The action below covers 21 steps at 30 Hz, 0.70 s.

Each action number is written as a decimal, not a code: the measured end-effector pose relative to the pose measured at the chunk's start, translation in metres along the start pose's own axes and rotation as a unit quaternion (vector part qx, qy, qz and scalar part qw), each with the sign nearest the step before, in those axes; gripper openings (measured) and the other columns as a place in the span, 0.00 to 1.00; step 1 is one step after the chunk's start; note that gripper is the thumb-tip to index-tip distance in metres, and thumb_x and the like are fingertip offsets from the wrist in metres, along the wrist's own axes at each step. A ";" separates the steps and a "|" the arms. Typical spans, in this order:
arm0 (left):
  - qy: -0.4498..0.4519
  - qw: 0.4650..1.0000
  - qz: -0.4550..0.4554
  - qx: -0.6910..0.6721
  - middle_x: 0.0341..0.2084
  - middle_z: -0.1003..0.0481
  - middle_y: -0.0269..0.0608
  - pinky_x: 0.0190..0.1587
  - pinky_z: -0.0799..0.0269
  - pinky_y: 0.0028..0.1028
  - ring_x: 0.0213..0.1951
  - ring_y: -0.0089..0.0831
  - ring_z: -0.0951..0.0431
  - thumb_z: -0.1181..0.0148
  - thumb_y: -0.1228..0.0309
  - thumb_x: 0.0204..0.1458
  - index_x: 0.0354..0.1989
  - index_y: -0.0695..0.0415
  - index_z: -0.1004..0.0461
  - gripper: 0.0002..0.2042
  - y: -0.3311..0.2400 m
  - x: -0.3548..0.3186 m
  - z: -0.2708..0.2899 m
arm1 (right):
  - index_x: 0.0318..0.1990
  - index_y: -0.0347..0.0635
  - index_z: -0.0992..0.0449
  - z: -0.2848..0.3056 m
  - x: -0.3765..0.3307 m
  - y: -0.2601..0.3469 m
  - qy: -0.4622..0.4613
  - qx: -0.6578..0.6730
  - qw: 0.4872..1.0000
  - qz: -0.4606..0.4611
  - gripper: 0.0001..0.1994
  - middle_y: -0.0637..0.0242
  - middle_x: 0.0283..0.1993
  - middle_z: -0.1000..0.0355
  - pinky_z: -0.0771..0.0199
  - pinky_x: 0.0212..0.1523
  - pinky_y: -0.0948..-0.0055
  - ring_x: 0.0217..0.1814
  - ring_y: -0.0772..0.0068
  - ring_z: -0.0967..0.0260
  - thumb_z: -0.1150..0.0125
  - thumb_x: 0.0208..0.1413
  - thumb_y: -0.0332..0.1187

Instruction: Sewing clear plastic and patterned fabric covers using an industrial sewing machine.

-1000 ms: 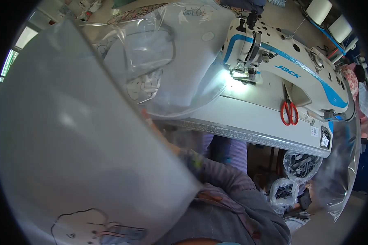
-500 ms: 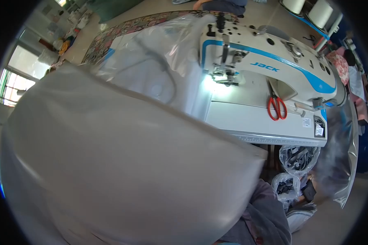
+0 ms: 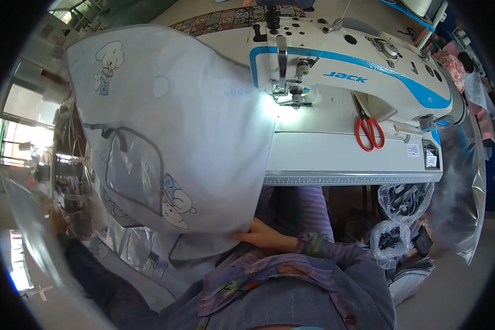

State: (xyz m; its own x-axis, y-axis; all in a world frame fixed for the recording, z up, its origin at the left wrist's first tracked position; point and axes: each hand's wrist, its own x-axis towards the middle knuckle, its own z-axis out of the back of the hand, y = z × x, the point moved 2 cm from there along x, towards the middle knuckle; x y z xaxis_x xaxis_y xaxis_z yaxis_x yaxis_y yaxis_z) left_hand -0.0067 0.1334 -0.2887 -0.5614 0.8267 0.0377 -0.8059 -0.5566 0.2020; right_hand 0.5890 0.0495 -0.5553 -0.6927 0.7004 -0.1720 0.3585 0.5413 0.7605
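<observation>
A large whitish sheet (image 3: pixel 209 132) printed with cartoon puppies spreads left of the sewing machine (image 3: pixel 357 71). A clear window (image 3: pixel 135 170) with a grey binding border is set in it. My right hand (image 3: pixel 265 236) pinches the sheet's lower edge near my lap; its fingertips are partly hidden by the material. At the far left my left hand (image 3: pixel 58 220) is raised beside a clear plastic sheet (image 3: pixel 30 220). Blur and plastic obscure its fingers. The printed sheet's right edge lies close to the lit needle area (image 3: pixel 291 104).
Red-handled scissors (image 3: pixel 370 135) lie on the machine bed (image 3: pixel 335 157). Plastic bags of dark strips (image 3: pixel 406 201) hang below its right end. Shiny film (image 3: pixel 456 192) drapes at the right. Patterned cloth (image 3: pixel 220 21) covers the far table edge. Thread cones (image 3: pixel 418 6) stand at upper right.
The plain grey sheet that covered the lower left is gone from there. The puppy-printed sheet now faces up, and both my hands have come into view. The machine appears slightly higher and further left.
</observation>
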 end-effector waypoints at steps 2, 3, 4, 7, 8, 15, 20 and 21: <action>0.038 0.993 -0.103 -0.032 0.46 0.17 0.46 0.47 0.22 0.31 0.46 0.32 0.16 0.44 0.74 0.62 0.53 0.60 0.20 0.13 -0.105 -0.051 0.003 | 0.64 0.32 0.26 -0.005 0.014 -0.004 -0.018 -0.032 0.999 -0.019 0.20 0.59 0.62 0.24 0.32 0.67 0.66 0.64 0.68 0.30 0.38 0.67 0.31; 0.073 0.968 -0.175 -0.167 0.47 0.17 0.46 0.47 0.22 0.31 0.46 0.32 0.16 0.44 0.74 0.62 0.53 0.60 0.20 0.13 -0.166 -0.084 0.004 | 0.63 0.32 0.26 -0.007 0.019 -0.005 -0.028 -0.049 0.998 -0.010 0.20 0.60 0.62 0.24 0.32 0.67 0.66 0.64 0.68 0.30 0.38 0.67 0.31; 0.101 0.930 -0.266 -0.234 0.47 0.17 0.46 0.47 0.22 0.31 0.46 0.32 0.16 0.44 0.73 0.62 0.53 0.60 0.20 0.13 -0.228 -0.116 0.004 | 0.63 0.32 0.26 -0.008 0.022 -0.006 -0.032 -0.039 0.998 -0.026 0.20 0.60 0.62 0.24 0.31 0.66 0.66 0.64 0.69 0.30 0.38 0.67 0.31; 0.084 0.696 -0.616 -0.360 0.45 0.18 0.48 0.49 0.22 0.36 0.47 0.50 0.19 0.39 0.73 0.61 0.48 0.60 0.19 0.10 -0.397 -0.204 -0.015 | 0.62 0.32 0.25 -0.007 0.015 -0.003 -0.028 -0.058 0.997 -0.041 0.19 0.60 0.60 0.24 0.31 0.65 0.66 0.64 0.70 0.30 0.38 0.68 0.33; 0.084 0.669 -0.648 -0.354 0.53 0.22 0.45 0.59 0.27 0.43 0.57 0.46 0.23 0.39 0.70 0.62 0.52 0.58 0.20 0.12 -0.435 -0.216 -0.025 | 0.62 0.32 0.25 -0.004 0.007 0.000 -0.006 -0.093 0.995 -0.045 0.19 0.60 0.60 0.24 0.30 0.64 0.67 0.64 0.70 0.30 0.38 0.69 0.33; -0.057 0.766 -0.587 -0.254 0.69 0.35 0.42 0.70 0.49 0.69 0.73 0.48 0.40 0.38 0.54 0.61 0.70 0.49 0.33 0.30 -0.499 -0.225 -0.073 | 0.67 0.34 0.31 0.010 -0.060 0.022 -0.009 -0.128 0.987 -0.095 0.22 0.61 0.63 0.26 0.30 0.63 0.67 0.65 0.72 0.31 0.39 0.70 0.32; -0.065 0.777 -0.570 -0.259 0.69 0.35 0.44 0.69 0.48 0.69 0.73 0.50 0.40 0.37 0.52 0.60 0.70 0.50 0.33 0.31 -0.507 -0.233 -0.076 | 0.70 0.35 0.34 0.012 -0.070 0.045 -0.084 -0.113 0.990 -0.006 0.24 0.62 0.63 0.27 0.31 0.65 0.68 0.65 0.72 0.31 0.40 0.70 0.31; -0.063 0.778 -0.569 -0.260 0.68 0.35 0.44 0.69 0.48 0.69 0.73 0.50 0.40 0.36 0.51 0.60 0.70 0.50 0.33 0.31 -0.510 -0.232 -0.076 | 0.70 0.35 0.34 0.013 -0.070 0.049 -0.099 -0.121 0.988 -0.007 0.24 0.62 0.63 0.27 0.31 0.65 0.68 0.65 0.72 0.31 0.40 0.70 0.31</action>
State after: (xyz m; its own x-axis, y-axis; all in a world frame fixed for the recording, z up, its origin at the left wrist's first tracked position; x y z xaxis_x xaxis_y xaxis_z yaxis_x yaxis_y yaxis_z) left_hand 0.5198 0.2192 -0.4748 0.5664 0.7925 0.2262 -0.7533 0.6092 -0.2479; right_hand 0.6632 0.0336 -0.5143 -0.5521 0.7839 -0.2841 0.1727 0.4409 0.8808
